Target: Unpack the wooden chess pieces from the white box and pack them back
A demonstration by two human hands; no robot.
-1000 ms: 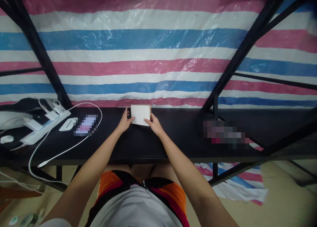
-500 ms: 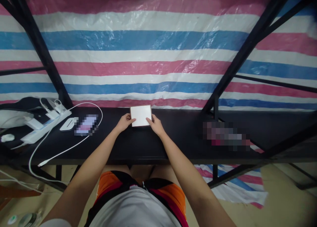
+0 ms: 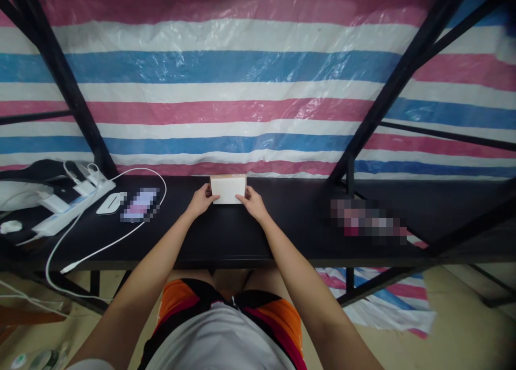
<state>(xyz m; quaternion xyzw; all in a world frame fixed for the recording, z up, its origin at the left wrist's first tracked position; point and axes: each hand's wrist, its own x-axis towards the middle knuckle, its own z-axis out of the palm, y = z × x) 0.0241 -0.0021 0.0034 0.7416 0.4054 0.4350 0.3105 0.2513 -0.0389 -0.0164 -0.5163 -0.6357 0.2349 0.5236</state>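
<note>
My left hand (image 3: 202,200) and right hand (image 3: 252,202) grip the white box (image 3: 228,190) between them over the black surface (image 3: 237,238) — I cannot tell whether it touches, its far side being hidden — with a pixelated slab (image 3: 141,204) to my left and a pixelated patch (image 3: 365,219) well to my right.

No legible text, brand or number. White box (image 3: 228,190): any print on tan edge too small to read. Phone-like slab (image 3: 140,204), left: pixelated, unreadable. Pixelated item (image 3: 366,220), right: same. Power strip (image 3: 54,224): bluish patches, lettering indistinct.
</note>
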